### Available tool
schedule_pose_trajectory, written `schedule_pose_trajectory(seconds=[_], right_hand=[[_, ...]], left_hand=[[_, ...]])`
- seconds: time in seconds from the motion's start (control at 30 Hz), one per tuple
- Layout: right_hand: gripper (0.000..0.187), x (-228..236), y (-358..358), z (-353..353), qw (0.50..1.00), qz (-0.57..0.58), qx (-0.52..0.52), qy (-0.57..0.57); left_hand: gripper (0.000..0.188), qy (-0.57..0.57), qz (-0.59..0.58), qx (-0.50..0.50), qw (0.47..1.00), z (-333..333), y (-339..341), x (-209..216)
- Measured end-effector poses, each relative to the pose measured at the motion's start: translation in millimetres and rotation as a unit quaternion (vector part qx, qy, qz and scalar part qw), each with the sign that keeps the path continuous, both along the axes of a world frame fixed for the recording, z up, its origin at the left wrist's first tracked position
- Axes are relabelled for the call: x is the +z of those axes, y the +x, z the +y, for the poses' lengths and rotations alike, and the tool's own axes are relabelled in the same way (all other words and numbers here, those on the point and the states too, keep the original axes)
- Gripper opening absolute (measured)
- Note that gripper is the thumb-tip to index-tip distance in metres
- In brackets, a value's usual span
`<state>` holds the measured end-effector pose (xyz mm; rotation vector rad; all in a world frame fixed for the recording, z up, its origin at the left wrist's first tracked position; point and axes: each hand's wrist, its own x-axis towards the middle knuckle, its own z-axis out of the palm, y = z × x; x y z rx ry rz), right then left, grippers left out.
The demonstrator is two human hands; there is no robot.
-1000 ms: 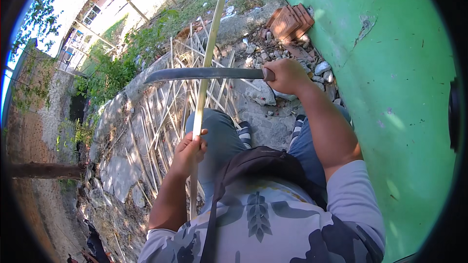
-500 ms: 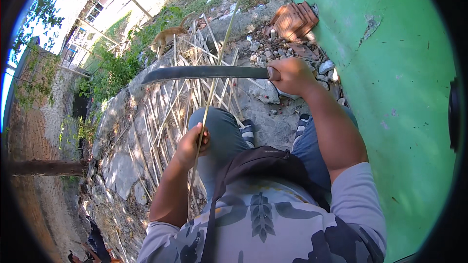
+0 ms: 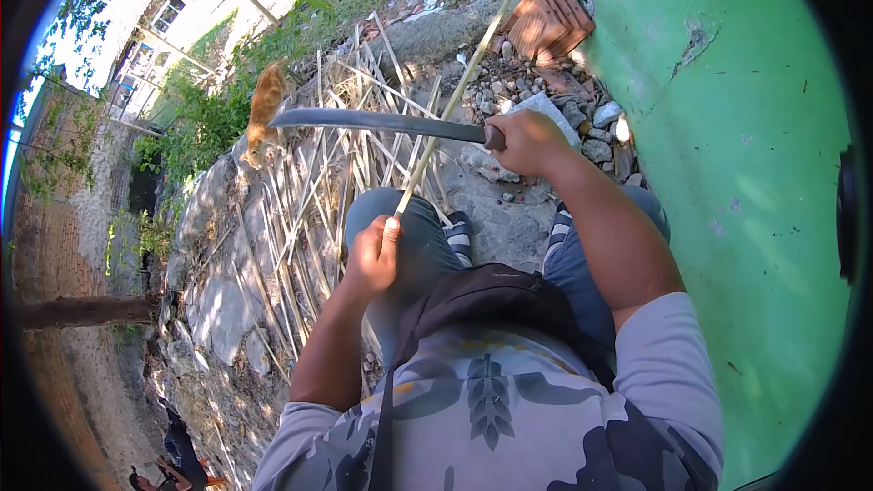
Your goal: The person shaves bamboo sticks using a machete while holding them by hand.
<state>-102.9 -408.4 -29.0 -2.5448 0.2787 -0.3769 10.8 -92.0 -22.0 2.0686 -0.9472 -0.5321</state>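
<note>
My right hand [image 3: 527, 141] is closed round the wooden handle of a machete [image 3: 382, 121], whose long dark blade points left across the view. In my left hand [image 3: 372, 253], closed at my left knee with the thumb on top, is the near end of a long pale bamboo strip [image 3: 468, 68]. The strip slants away to the upper right and crosses the machete blade; whether they touch I cannot tell. Many similar cut strips [image 3: 305, 209] lie in a loose heap on the stony ground beyond and left of my knees.
An orange cat [image 3: 265, 114] stands at the heap's far left edge. Stacked roof tiles [image 3: 548, 27] and rubble [image 3: 596, 141] lie along the green wall [image 3: 737, 218] on the right. Another person [image 3: 182, 445] is at the lower left, near a brick wall [image 3: 55, 236].
The bamboo strip has swung to the right at its far end, and my left hand has turned and risen slightly. The machete has shifted slightly left. The cat has walked left and nearer.
</note>
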Motion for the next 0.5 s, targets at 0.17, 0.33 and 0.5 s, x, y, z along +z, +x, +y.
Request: schedule_pose_trajectory(seconds=[0.17, 0.33, 0.5], right_hand=[[0.012, -3, 11, 11, 0.999, -0.011, -0.045, -0.013], [0.012, -3, 14, 19, 0.997, 0.036, 0.033, -0.056], [0.014, -25, 19, -8, 0.992, 0.017, -0.071, 0.098]], left_hand=[[0.033, -0.026, 0.015, 0.014, 0.999, -1, 4, -8], [0.038, 0.082, 0.128, 0.016, 0.988, 0, 1, 8], [0.034, 0.097, 0.139, 0.009, 0.986, -8, 8, 5]])
